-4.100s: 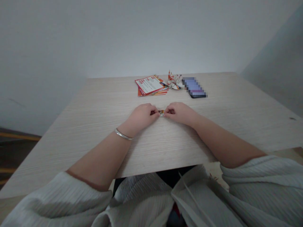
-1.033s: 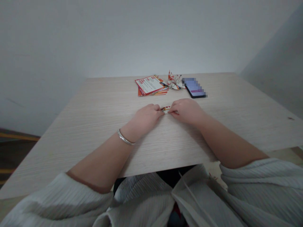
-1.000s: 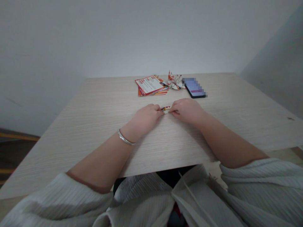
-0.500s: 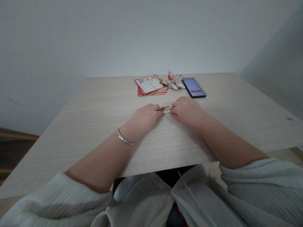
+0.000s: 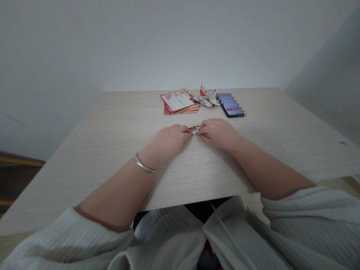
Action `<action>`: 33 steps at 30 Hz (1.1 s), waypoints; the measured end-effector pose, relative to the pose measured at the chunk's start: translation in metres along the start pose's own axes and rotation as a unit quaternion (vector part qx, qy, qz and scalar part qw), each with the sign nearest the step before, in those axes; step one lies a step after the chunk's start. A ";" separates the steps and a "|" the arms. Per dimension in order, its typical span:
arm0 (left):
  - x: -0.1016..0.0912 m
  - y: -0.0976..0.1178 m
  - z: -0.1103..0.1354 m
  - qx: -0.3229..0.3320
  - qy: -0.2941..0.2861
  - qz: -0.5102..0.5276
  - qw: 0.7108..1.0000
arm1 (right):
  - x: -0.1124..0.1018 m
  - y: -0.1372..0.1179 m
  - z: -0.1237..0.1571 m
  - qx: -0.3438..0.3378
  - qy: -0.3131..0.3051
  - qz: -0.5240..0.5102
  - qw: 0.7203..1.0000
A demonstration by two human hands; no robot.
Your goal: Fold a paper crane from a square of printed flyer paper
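A small folded piece of patterned paper [image 5: 194, 129], red, orange and white, lies on the light wooden table [image 5: 112, 142] between my two hands. My left hand [image 5: 171, 138], with a silver bangle on its wrist, is curled and pinches the paper's left end. My right hand [image 5: 216, 132] is curled too and pinches the right end. Most of the paper is hidden under my fingertips. Both forearms rest on the table.
Farther back on the table lie a stack of red and white printed sheets [image 5: 178, 101], a finished folded paper crane [image 5: 206, 97] and a dark phone [image 5: 231, 105]. A pale wall stands behind the table. The table's near edge is at my lap.
Both hands stay pinched on the small folded paper. They shifted slightly on the table over the past seconds, and the right hand's fingers worked along the paper.
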State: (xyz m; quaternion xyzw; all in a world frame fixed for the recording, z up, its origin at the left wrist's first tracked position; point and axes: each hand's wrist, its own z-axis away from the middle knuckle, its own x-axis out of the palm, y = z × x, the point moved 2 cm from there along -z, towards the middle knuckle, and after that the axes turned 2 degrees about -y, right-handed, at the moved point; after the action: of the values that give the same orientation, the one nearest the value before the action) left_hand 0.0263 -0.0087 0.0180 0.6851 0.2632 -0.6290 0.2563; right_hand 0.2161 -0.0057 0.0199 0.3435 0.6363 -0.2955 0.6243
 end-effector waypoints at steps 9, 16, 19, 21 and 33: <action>-0.003 0.005 0.001 -0.019 -0.028 -0.083 0.996 | 0.000 0.002 0.000 0.006 0.000 -0.014 1.000; -0.002 -0.008 0.005 -0.027 -0.032 -0.061 0.997 | 0.001 0.004 0.000 0.008 0.009 -0.039 0.999; -0.001 -0.006 0.005 -0.023 -0.028 -0.079 0.996 | 0.002 0.004 0.000 0.008 0.015 -0.039 0.999; -0.001 -0.005 0.004 -0.024 -0.022 -0.078 0.996 | 0.003 0.005 0.000 0.000 0.022 -0.032 0.999; 0.001 -0.004 -0.005 -0.039 0.084 0.036 0.995 | 0.008 -0.001 -0.006 -0.026 0.038 -0.011 0.999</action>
State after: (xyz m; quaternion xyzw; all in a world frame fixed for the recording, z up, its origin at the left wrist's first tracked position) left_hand 0.0273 -0.0027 0.0175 0.7342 0.2832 -0.5486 0.2825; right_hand 0.2119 -0.0008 0.0125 0.3310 0.6708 -0.2722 0.6052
